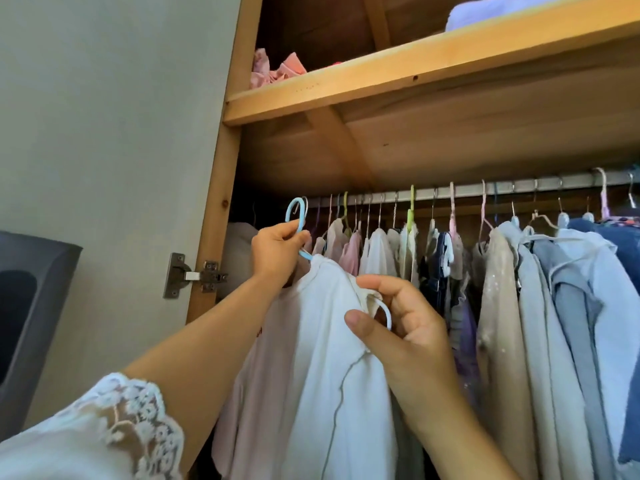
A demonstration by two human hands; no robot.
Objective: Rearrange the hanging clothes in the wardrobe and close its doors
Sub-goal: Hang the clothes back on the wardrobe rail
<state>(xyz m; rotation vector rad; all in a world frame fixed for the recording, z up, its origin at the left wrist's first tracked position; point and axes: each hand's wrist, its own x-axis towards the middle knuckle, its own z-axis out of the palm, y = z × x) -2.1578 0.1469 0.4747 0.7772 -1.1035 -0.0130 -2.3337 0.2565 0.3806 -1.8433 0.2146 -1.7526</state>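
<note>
The left hand pinches the neck of a light blue plastic hanger just below its rounded hook, thumb and curled fingers closed on the thin stem; the hook stands near the left end of the metal rail, and whether it rests on the rail cannot be told. From that hanger hangs a white top of soft, slightly creased knit with a ribbed round collar and a grey seam line running down its front. The right hand grips the top's shoulder, thumb and forefinger pinching bunched fabric over the hanger's curved blue end, which peeks out between them. A pale pink garment lies partly hidden behind the white top, with a small print mostly covered by the left forearm. A white lace sleeve with a scalloped edge fills the lower left corner. Along the rail hang many clothes on thin wire and coloured plastic hangers: cream, pink, beige with sequins, grey, pale blue and denim, packed tightly so their shapes blur together. The pine shelf above holds crumpled pink fabric and a folded lilac towel, cut off at the top. A steel hinge joins the pale door to the wooden frame.
</note>
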